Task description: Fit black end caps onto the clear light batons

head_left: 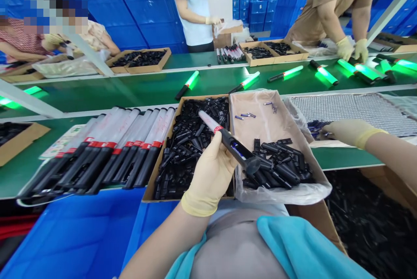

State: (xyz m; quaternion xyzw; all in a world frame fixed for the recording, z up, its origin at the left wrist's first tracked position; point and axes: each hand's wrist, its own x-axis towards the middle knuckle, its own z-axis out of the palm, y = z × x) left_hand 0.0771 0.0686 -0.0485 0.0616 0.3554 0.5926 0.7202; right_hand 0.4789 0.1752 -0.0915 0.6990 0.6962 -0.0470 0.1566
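My left hand [210, 175], in a yellow glove, grips a baton light [228, 140] with a black handle, red band and white tube, held tilted over two cardboard boxes. The left box [148, 192] is full of small black parts. The right box [260, 114], lined with plastic, holds black caps and a few loose batteries [246, 116]. My right hand [350, 132], also gloved, reaches right into a pile of small batteries [314, 127] beside a tray; whether it grips one I cannot tell.
A row of unlit batons [110, 149] lies left of the boxes. Lit green batons [322, 73] ride the green conveyor [130, 88] beyond. Other gloved people work across the belt beside cardboard boxes [143, 60]. Blue crates stack behind. A battery tray [352, 107] sits far right.
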